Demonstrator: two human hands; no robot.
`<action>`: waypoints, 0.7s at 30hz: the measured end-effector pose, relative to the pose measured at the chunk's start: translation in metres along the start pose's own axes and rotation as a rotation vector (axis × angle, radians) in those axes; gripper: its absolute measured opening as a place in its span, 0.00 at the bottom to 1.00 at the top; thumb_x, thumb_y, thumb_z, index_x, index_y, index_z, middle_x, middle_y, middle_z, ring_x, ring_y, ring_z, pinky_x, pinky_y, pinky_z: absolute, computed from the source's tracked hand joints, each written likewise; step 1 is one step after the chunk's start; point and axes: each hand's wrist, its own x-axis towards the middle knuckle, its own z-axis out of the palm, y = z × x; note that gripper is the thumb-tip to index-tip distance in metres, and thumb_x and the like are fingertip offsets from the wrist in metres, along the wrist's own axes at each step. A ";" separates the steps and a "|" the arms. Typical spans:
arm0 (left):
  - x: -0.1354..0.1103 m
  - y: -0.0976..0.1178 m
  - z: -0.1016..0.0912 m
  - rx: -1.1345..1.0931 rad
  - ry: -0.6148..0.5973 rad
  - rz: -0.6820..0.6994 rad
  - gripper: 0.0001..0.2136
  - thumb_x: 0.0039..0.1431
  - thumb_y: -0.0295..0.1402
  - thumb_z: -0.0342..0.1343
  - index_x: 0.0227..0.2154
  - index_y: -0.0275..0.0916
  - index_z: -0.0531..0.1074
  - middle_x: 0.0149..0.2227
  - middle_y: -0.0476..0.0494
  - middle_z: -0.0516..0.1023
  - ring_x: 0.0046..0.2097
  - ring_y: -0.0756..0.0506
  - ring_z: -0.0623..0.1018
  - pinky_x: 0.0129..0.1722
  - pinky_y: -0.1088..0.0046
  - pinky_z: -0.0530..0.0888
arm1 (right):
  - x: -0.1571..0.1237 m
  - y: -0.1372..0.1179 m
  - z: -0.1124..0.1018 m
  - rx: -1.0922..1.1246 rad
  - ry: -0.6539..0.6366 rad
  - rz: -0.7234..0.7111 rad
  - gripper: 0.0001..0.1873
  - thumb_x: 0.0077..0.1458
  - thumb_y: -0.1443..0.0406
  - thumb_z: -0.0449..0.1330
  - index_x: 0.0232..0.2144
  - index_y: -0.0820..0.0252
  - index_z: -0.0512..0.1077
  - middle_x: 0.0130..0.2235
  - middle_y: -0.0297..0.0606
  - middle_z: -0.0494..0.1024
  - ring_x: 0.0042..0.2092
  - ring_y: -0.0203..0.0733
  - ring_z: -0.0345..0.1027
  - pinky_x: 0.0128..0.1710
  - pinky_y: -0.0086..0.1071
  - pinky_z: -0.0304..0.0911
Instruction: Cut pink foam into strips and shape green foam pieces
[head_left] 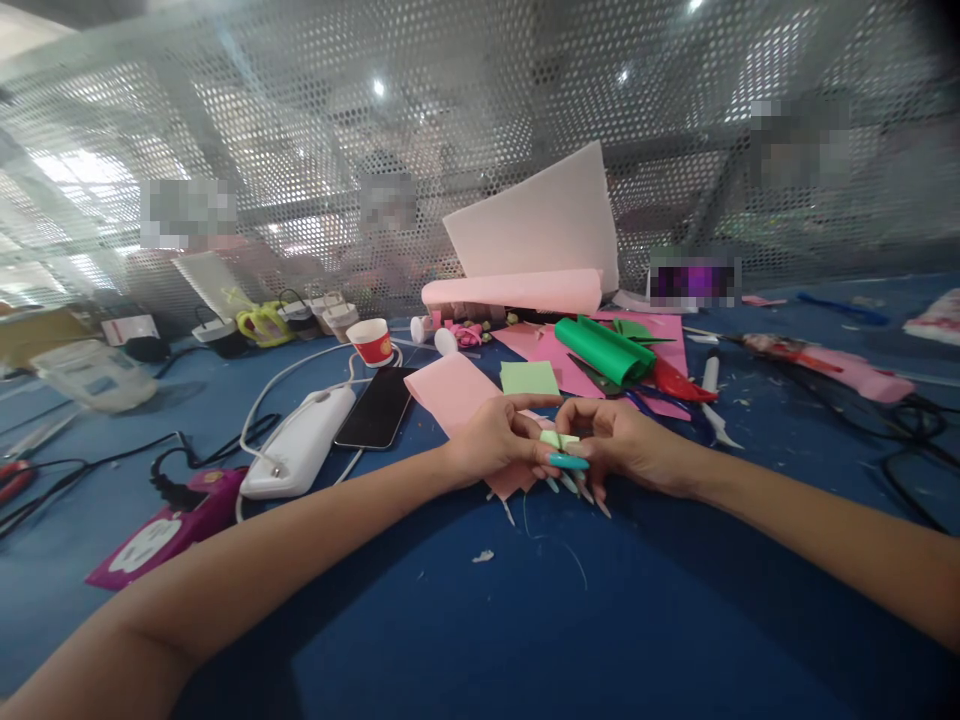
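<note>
Hands [487, 442] [628, 442] pinch green paper [553, 438]; purple block [196, 512] bears illegible label [147, 545].

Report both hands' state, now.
Left hand: closed, holding a small pale-green paper piece.
Right hand: closed, holding the same piece from its other side.

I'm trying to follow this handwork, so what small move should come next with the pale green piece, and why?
Probably a gentle press or roll of the pale green piece: the left hand and right hand meet around it, and neither shows a tool. Fingers hide much of it, so its exact shape is unclear.
</note>
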 end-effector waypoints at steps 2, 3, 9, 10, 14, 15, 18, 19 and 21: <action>0.000 0.000 -0.001 0.019 -0.029 -0.003 0.35 0.38 0.28 0.68 0.53 0.31 0.64 0.21 0.48 0.77 0.22 0.49 0.77 0.24 0.75 0.74 | 0.000 0.000 0.001 -0.023 0.044 0.000 0.18 0.44 0.58 0.67 0.28 0.61 0.62 0.23 0.32 0.74 0.21 0.33 0.69 0.16 0.24 0.66; 0.000 -0.001 -0.001 0.027 -0.035 -0.003 0.36 0.38 0.29 0.68 0.53 0.31 0.64 0.21 0.47 0.77 0.22 0.49 0.77 0.23 0.75 0.74 | 0.000 0.001 0.002 -0.036 0.074 -0.004 0.18 0.44 0.57 0.66 0.27 0.61 0.63 0.22 0.32 0.74 0.20 0.32 0.68 0.16 0.23 0.66; 0.001 -0.005 0.000 0.083 -0.022 -0.003 0.34 0.40 0.31 0.67 0.52 0.30 0.63 0.21 0.46 0.77 0.21 0.48 0.76 0.20 0.75 0.74 | 0.002 0.008 0.006 -0.112 0.131 -0.046 0.17 0.45 0.56 0.65 0.25 0.60 0.62 0.21 0.34 0.75 0.18 0.32 0.67 0.13 0.23 0.62; 0.001 -0.005 0.000 0.105 -0.016 -0.013 0.34 0.40 0.32 0.67 0.52 0.30 0.63 0.21 0.46 0.77 0.21 0.48 0.76 0.19 0.75 0.73 | 0.002 0.009 0.007 -0.120 0.119 -0.052 0.17 0.46 0.56 0.65 0.25 0.60 0.62 0.22 0.35 0.76 0.18 0.32 0.67 0.13 0.22 0.61; 0.003 -0.004 0.001 0.136 -0.013 -0.046 0.35 0.38 0.32 0.68 0.53 0.30 0.63 0.21 0.46 0.76 0.22 0.47 0.77 0.20 0.76 0.73 | 0.002 0.008 0.008 -0.169 0.103 -0.031 0.17 0.48 0.55 0.63 0.25 0.60 0.62 0.24 0.37 0.78 0.18 0.31 0.66 0.12 0.21 0.59; 0.003 -0.004 0.001 0.130 -0.014 -0.050 0.36 0.38 0.32 0.69 0.53 0.31 0.63 0.22 0.46 0.77 0.23 0.47 0.77 0.21 0.75 0.74 | 0.001 0.007 0.009 -0.185 0.111 -0.021 0.17 0.49 0.55 0.62 0.25 0.60 0.62 0.24 0.37 0.77 0.17 0.31 0.65 0.12 0.21 0.59; 0.002 -0.004 0.001 0.135 -0.002 -0.053 0.36 0.37 0.31 0.69 0.52 0.31 0.64 0.23 0.45 0.77 0.23 0.47 0.77 0.22 0.73 0.75 | 0.000 0.003 0.011 -0.234 0.143 -0.001 0.17 0.50 0.53 0.61 0.25 0.60 0.62 0.22 0.35 0.76 0.16 0.30 0.64 0.12 0.22 0.59; 0.002 -0.004 0.001 0.142 0.001 -0.054 0.35 0.37 0.31 0.69 0.52 0.32 0.64 0.23 0.45 0.77 0.23 0.47 0.77 0.22 0.73 0.75 | 0.000 0.003 0.012 -0.246 0.152 0.001 0.18 0.50 0.53 0.60 0.25 0.60 0.62 0.22 0.35 0.76 0.15 0.30 0.64 0.11 0.22 0.59; 0.002 -0.005 0.002 0.146 0.010 -0.048 0.35 0.38 0.31 0.68 0.52 0.32 0.64 0.23 0.44 0.77 0.23 0.46 0.77 0.22 0.72 0.75 | -0.001 0.002 0.013 -0.269 0.172 0.005 0.18 0.50 0.52 0.60 0.25 0.60 0.62 0.20 0.33 0.75 0.14 0.29 0.62 0.11 0.22 0.59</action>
